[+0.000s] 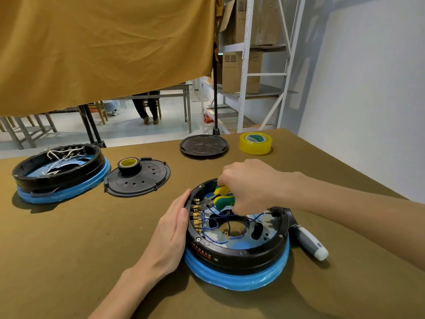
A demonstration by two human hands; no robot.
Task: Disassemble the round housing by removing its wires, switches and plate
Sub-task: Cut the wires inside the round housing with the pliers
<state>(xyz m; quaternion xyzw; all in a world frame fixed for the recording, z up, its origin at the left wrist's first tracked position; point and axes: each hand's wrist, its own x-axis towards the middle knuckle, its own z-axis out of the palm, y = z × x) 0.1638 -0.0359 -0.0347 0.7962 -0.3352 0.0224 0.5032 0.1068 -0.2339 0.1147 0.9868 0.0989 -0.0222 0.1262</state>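
Observation:
A round black housing with a blue base ring sits near the table's front, its top off. Inside lie blue wires, a row of brass terminals on the left wall and a blue-grey plate. My right hand grips yellow-green pliers, whose jaws point at the upper terminals. My left hand lies flat against the housing's left outer wall with straight fingers.
A second housing with white wires stands far left. Beside it lies a black cover with a black tape roll on it. Another black cover and yellow tape lie at the back. A grey-handled tool lies right of the housing.

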